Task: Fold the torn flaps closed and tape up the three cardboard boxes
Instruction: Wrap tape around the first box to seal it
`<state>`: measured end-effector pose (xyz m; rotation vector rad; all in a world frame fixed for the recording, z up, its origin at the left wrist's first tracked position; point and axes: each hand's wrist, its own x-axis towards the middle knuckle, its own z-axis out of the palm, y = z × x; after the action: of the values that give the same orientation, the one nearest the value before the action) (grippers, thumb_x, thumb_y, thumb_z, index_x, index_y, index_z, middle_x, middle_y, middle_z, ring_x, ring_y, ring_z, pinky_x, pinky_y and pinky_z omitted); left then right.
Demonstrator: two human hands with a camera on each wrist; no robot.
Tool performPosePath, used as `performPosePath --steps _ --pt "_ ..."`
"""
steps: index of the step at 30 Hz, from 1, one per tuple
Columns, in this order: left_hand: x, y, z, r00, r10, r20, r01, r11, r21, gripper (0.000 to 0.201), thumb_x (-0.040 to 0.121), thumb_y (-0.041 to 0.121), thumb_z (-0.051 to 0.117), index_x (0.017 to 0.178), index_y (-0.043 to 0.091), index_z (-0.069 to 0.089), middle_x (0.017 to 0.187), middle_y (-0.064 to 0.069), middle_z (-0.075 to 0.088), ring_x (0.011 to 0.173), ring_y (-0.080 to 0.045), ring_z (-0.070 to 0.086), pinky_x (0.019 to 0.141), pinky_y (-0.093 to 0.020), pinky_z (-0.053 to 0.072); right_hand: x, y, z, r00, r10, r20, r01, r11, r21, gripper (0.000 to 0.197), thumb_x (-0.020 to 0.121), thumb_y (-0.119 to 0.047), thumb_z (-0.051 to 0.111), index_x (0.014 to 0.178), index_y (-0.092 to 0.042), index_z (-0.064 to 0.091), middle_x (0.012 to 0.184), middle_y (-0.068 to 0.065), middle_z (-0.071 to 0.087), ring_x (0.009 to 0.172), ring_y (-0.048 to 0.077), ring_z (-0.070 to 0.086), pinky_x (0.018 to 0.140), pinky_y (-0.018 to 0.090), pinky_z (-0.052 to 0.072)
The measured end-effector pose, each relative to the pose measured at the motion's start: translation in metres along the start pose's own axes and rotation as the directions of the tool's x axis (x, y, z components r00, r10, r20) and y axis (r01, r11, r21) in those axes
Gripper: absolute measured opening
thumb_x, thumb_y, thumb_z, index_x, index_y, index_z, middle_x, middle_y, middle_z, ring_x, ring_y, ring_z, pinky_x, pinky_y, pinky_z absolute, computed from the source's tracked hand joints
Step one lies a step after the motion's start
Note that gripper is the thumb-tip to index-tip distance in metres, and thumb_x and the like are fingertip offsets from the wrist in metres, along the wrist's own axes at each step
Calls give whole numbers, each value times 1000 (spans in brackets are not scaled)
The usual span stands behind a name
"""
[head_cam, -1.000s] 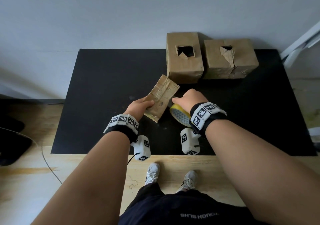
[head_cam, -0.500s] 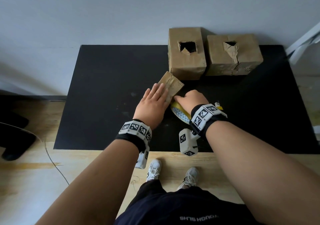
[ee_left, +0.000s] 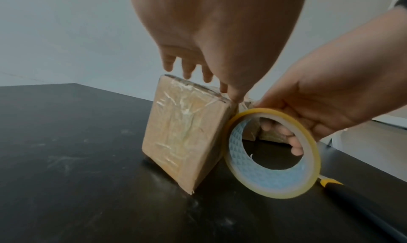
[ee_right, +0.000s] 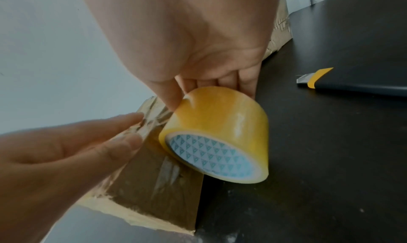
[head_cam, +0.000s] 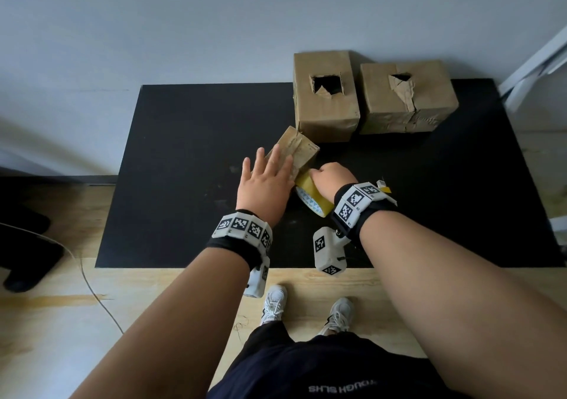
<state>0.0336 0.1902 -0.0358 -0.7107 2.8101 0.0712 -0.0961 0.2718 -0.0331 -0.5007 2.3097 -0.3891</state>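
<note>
I see my left hand (head_cam: pixel 266 180) stretched forward, fingers straight and spread, lying flat on the small taped box (ee_left: pixel 185 138), which stands tilted on the black table (head_cam: pixel 184 165). My right hand (head_cam: pixel 333 177) curls around the yellow tape roll (ee_right: pixel 218 133), pressed against the box's side. Two torn boxes (head_cam: pixel 325 94) sit near the wall.

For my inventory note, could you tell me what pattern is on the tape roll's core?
Small blue triangles on white, on the tape roll; clearest in the right wrist view.

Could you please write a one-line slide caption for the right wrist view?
Right hand grips the yellow tape roll against a small cardboard box steadied by the left hand.
</note>
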Motion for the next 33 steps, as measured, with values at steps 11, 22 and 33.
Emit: performPosePath --steps 11,22,33 --pt "7 -28 -13 978 -117 173 195 816 -545 85 87 28 65 152 45 12 163 4 -1 143 -31 15 111 -41 30 -10 -1 -11 989 -132 -72 145 965 221 39 97 -47 47 73 -16 54 77 4 57 77 21 59 69 33 43" --pt "17 -47 -9 954 -172 244 296 651 -699 64 94 42 55 148 49 23 162 10 6 146 -29 15 116 -47 25 -21 -9 -23 962 -249 -109 270 923 275 29 89 -32 56 72 -8 55 71 9 49 70 22 48 62 31 34" --pt "8 -57 -7 934 -235 269 351 461 -815 58 92 31 56 147 41 37 151 5 40 135 -17 40 104 -25 31 -20 8 -23 969 -228 -91 240 958 157 48 87 -53 59 71 -8 62 75 13 62 74 29 63 66 33 45"
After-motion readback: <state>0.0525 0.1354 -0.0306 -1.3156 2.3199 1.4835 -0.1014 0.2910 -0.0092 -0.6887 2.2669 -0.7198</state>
